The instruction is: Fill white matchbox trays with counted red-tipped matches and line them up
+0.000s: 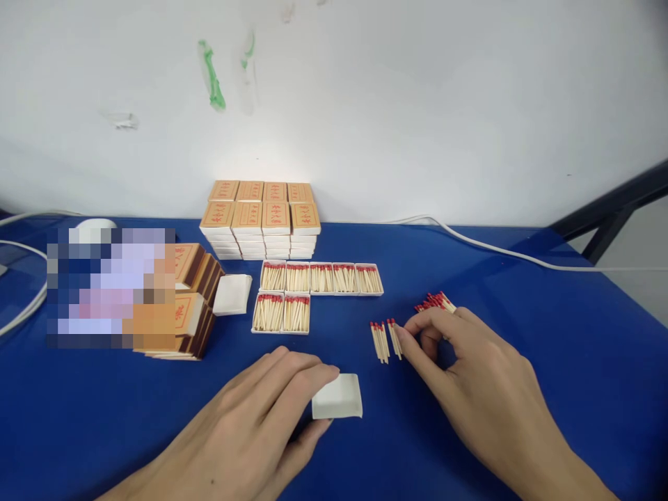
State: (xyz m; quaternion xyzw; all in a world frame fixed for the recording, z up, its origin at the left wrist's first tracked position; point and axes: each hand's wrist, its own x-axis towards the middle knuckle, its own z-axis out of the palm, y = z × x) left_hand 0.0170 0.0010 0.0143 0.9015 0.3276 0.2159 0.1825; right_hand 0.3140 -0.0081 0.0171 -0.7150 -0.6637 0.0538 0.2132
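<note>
My left hand (261, 410) grips an empty white matchbox tray (339, 396) between thumb and fingers, at the tray's left side. Curled over the blue table, my right hand (470, 369) has its thumb and forefinger closed at a few red-headed matches (395, 339). Another small row of matches (380, 342) lies just left of these fingers. Behind the hand a loose pile of matches (435, 301) is partly hidden by the knuckles. Filled matchbox trays (307, 292) stand in two rows further back, their matches with heads pointing away from me.
Stacked matchboxes (261, 219) stand against the white wall (417, 125). More orange sleeves or boxes (191, 306) are piled at the left, beside white trays (232, 294) and a blurred-out patch (104, 285). A white cable (485, 245) runs along the table's (522, 299) back right.
</note>
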